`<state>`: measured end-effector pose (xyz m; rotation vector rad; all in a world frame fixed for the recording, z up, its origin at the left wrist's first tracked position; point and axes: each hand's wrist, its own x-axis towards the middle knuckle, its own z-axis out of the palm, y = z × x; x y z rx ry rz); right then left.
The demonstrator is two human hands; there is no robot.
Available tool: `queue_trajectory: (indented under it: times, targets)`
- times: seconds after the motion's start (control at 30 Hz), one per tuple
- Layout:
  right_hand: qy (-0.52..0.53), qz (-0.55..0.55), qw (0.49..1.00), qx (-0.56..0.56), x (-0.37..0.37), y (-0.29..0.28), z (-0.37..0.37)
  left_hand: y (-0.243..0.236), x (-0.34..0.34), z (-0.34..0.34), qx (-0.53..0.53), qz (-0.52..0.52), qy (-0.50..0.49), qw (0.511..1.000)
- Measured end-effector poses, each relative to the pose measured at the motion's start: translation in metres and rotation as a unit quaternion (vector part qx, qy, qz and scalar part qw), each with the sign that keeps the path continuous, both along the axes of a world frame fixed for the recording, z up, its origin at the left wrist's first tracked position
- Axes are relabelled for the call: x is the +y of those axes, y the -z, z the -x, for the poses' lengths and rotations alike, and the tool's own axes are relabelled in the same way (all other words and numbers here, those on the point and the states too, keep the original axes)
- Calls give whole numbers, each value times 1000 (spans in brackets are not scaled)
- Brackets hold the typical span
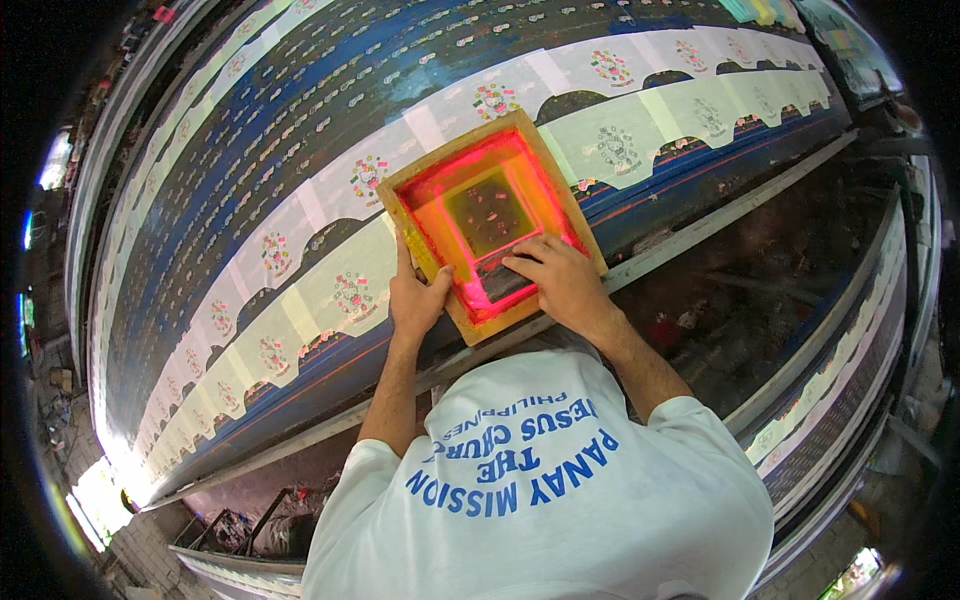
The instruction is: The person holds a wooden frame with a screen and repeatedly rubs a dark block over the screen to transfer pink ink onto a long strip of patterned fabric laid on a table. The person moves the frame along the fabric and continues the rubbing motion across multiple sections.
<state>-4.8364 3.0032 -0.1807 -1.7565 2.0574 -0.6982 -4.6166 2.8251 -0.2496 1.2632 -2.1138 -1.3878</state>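
A wooden screen-printing frame [573, 205] lies tilted over the printing table, its inner border smeared with bright pink ink. Yellow-orange mesh [487, 212] with a darker printed window fills its middle. My left hand [416, 298] grips the frame's lower left side, thumb on the top edge and fingers along the outside. Inside the frame, my right hand [566, 284] is closed at a dark, flat squeegee [505, 277] near the lower end; part of its grip is hidden. Pale cut fabric pieces [616, 148] with small printed motifs lie in rows beside and beyond the frame.
The long table [420, 75] curves away to both sides, its dark blue surface dotted with rows of small print marks. A metal rail [700, 215] runs along its near edge. Another table with white pieces [835, 400] stands at the right. Coloured fabric [765, 12] lies at the far right end.
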Motion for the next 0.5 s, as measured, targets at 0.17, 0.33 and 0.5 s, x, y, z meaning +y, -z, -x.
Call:
queue_trajectory:
  times: [0.17,0.33,0.5]
  targets:
    - [-14,2,1000,-20,-2,-3,5,-7,0,4,5,-2,0,1000]
    - [-33,2,999,0,-2,1,8,2,2,0,-3,13,-9,1000]
    - [-53,-32,998,13,-4,-3,13,-2,1,2,-17,-4,-3,1000]
